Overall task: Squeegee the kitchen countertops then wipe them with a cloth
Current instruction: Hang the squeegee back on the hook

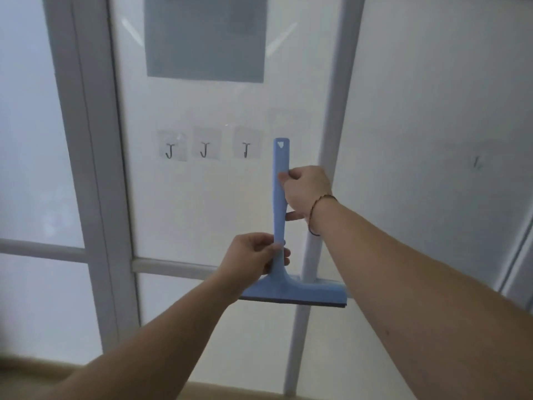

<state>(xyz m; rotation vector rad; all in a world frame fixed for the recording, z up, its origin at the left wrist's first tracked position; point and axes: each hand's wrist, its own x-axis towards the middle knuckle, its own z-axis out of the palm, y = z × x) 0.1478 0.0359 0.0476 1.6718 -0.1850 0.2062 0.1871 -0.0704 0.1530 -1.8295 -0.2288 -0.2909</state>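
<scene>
A light blue squeegee (280,197) stands upright in front of a frosted glass door, its blade (302,295) at the bottom and a triangular hanging hole at the top of its handle. My right hand (307,192) grips the middle of the handle. My left hand (253,255) pinches the handle lower down, just above the blade head. No cloth or countertop surface is in view.
Three small metal hooks (204,150) on clear adhesive pads stick to the glass left of the handle's top. Grey door frames (95,168) run on both sides. A grey square (205,39) shows behind the glass above. A tan ledge (31,370) lies at the bottom.
</scene>
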